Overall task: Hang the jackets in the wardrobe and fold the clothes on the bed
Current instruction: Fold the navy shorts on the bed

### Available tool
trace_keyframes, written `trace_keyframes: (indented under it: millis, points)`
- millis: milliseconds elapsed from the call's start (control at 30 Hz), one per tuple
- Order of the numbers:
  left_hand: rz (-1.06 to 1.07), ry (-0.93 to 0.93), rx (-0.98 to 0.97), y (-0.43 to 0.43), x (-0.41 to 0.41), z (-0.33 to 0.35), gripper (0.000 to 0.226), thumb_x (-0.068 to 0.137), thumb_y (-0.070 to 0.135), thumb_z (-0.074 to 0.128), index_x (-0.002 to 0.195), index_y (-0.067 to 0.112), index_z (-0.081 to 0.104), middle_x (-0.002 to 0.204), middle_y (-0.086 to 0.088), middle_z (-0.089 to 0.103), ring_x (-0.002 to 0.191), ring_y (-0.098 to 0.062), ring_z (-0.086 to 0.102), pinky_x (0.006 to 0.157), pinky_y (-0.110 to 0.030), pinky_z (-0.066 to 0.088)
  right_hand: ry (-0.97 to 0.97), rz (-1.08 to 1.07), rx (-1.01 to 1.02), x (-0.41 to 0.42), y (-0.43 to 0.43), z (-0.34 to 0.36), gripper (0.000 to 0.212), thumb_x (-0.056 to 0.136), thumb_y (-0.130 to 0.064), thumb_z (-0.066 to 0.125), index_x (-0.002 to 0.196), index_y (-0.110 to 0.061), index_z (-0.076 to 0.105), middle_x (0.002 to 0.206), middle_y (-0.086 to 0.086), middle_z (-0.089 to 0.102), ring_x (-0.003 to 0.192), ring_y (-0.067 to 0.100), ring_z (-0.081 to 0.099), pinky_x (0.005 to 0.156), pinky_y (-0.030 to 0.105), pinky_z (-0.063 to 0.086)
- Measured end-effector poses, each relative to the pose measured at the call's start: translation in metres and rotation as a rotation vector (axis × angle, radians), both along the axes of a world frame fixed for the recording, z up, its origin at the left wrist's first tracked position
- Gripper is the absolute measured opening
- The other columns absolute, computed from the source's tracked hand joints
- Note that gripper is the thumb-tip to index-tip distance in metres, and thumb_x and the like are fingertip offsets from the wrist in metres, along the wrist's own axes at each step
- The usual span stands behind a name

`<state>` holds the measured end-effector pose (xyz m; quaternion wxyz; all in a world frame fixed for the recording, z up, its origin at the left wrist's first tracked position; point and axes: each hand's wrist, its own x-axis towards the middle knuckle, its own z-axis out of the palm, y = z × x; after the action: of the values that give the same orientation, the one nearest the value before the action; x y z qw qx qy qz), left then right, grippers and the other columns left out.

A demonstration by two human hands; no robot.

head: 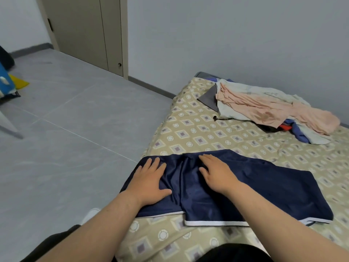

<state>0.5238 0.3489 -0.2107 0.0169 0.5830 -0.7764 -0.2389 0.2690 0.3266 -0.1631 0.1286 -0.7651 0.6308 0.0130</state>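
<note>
Navy blue shorts (pixel 264 193) with white hem trim lie spread flat near the bed's left front edge. My left hand (pixel 149 180) presses flat on their left part, fingers straight and spread. My right hand (pixel 217 174) presses flat on the middle of the shorts, fingers straight. A heap of unfolded clothes (pixel 264 108) lies at the far end of the bed: a pink garment on top, pale white-green ones, a grey piece, blue and red bits underneath. The wardrobe (pixel 85 33) with beige doors stands shut against the far wall.
The bed (pixel 198 129) has a beige sheet with a diamond pattern and stands against the grey wall. Grey tiled floor (pixel 66 129) stretches to the left. A white chair leg and blue and yellow items (pixel 11 86) sit at the far left edge.
</note>
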Motion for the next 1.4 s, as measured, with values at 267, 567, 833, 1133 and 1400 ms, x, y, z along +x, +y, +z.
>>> trace_keyframes:
  millis: [267, 567, 833, 1133, 1400]
  points:
    - [0.004, 0.069, -0.358, -0.018, -0.029, -0.016, 0.065, 0.097, 0.050, 0.027, 0.153, 0.016, 0.029, 0.157, -0.007, 0.032, 0.147, -0.026, 0.022, 0.122, -0.043, 0.009, -0.085, 0.059, 0.128, 0.026, -0.043, -0.005, 0.024, 0.094, -0.035, 0.059, 0.082, -0.015, 0.053, 0.092, 0.001, 0.053, 0.089, 0.025, 0.053, 0.081, 0.037, 0.044]
    - [0.290, 0.101, -0.458, -0.076, -0.021, -0.012, 0.010, 0.091, 0.019, 0.063, 0.086, 0.010, 0.061, 0.087, -0.010, 0.056, 0.083, -0.033, 0.051, 0.074, -0.035, 0.029, -0.041, 0.110, 0.113, 0.008, -0.056, -0.011, 0.029, 0.090, -0.042, 0.062, 0.079, -0.018, 0.049, 0.089, -0.003, 0.051, 0.086, 0.021, 0.050, 0.074, 0.035, 0.041]
    - [-0.018, 0.031, -0.197, -0.029, -0.028, -0.014, 0.077, 0.078, 0.061, 0.042, 0.143, 0.019, 0.042, 0.153, 0.001, 0.036, 0.145, -0.024, 0.027, 0.120, -0.048, 0.013, -0.195, 0.119, -0.014, 0.018, -0.060, -0.020, 0.018, 0.095, -0.024, 0.056, 0.092, -0.006, 0.059, 0.094, 0.006, 0.061, 0.090, 0.027, 0.054, 0.082, 0.042, 0.045]
    - [-0.106, 0.006, -0.135, -0.010, -0.017, -0.021, 0.114, 0.067, 0.072, 0.043, 0.158, 0.020, -0.003, 0.164, 0.001, -0.014, 0.149, -0.014, -0.020, 0.120, -0.043, -0.016, -0.190, 0.007, -0.027, 0.035, -0.086, -0.011, 0.029, 0.098, -0.032, 0.055, 0.075, -0.017, 0.044, 0.076, 0.000, 0.050, 0.075, 0.024, 0.048, 0.064, 0.035, 0.033]
    - [0.117, 0.299, -0.346, -0.049, -0.018, 0.001, 0.043, 0.090, 0.042, 0.036, 0.117, 0.018, 0.060, 0.119, 0.003, 0.061, 0.110, -0.021, 0.054, 0.100, -0.034, 0.035, -0.191, -0.283, 0.002, -0.055, -0.080, -0.007, 0.031, 0.100, -0.017, 0.036, 0.110, -0.015, 0.065, 0.115, 0.006, 0.065, 0.109, 0.028, 0.056, 0.093, 0.037, 0.041]
